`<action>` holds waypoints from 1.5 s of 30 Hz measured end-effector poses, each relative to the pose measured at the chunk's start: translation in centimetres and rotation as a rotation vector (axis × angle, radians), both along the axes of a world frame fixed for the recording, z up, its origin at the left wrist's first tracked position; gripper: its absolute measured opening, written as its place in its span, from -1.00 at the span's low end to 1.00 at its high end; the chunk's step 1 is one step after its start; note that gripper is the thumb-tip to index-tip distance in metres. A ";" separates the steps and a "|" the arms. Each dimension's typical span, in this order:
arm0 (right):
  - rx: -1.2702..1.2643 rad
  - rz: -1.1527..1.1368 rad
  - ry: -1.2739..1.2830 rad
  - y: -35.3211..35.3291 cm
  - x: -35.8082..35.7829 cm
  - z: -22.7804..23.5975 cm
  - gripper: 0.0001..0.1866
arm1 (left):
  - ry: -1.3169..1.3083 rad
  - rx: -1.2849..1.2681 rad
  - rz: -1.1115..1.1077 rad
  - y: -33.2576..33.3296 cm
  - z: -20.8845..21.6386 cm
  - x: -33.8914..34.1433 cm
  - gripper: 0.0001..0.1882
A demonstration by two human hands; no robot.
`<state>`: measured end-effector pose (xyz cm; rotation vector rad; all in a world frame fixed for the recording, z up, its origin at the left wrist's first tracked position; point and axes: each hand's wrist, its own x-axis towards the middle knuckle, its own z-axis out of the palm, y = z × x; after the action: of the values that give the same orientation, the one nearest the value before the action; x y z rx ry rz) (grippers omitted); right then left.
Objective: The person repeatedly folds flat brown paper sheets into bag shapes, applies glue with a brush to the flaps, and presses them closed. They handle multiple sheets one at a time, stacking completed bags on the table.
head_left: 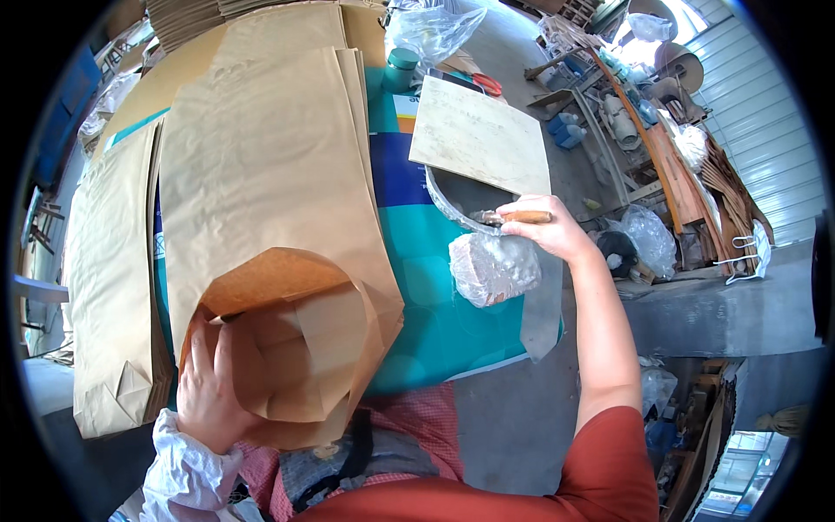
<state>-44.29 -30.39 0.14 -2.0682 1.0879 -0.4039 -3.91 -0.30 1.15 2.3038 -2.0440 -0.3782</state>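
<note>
My left hand (211, 383) grips the left rim of a brown paper bag (313, 339), with its fingers reaching inside the wall. The bag's mouth gapes toward me and shows its folded bottom; it rests at the near end of a stack of flat paper bags (270, 165). My right hand (557, 230) is closed round the wooden handle of a brush (526, 217). The brush's head dips over the rim of a grey bowl (445, 205), partly hidden under a pale board (478, 130). Just below that hand sits a block wrapped in clear plastic (494, 270).
A second stack of paper bags (113, 287) lies at the left. Beyond the bowl are a green-capped bottle (400, 71), red-handled scissors (487, 83) and a clear plastic bag (435, 35). A teal sheet (417, 322) covers the table. Cluttered wooden racks (644, 130) stand at the right.
</note>
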 end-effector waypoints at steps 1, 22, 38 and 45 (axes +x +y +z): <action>0.089 -0.037 -0.015 -0.5 -0.6 0.3 -0.79 | -0.012 -0.011 -0.010 -0.2 0.2 -0.2 0.09; 0.383 -0.034 -0.595 20.6 28.8 -5.9 -0.88 | 0.544 -0.010 -0.006 0.5 -2.9 3.8 0.34; 0.081 0.016 -0.128 19.3 18.4 -0.4 -0.95 | 0.352 0.097 -0.027 0.4 -3.0 3.7 0.07; -0.120 0.521 -0.331 16.5 19.3 2.0 -0.74 | 0.240 0.390 -0.174 0.2 -2.5 5.5 -0.43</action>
<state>-25.00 -13.85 2.18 -2.1920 0.3182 -0.5276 1.61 -0.12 -1.39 2.1284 -2.2075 -1.0925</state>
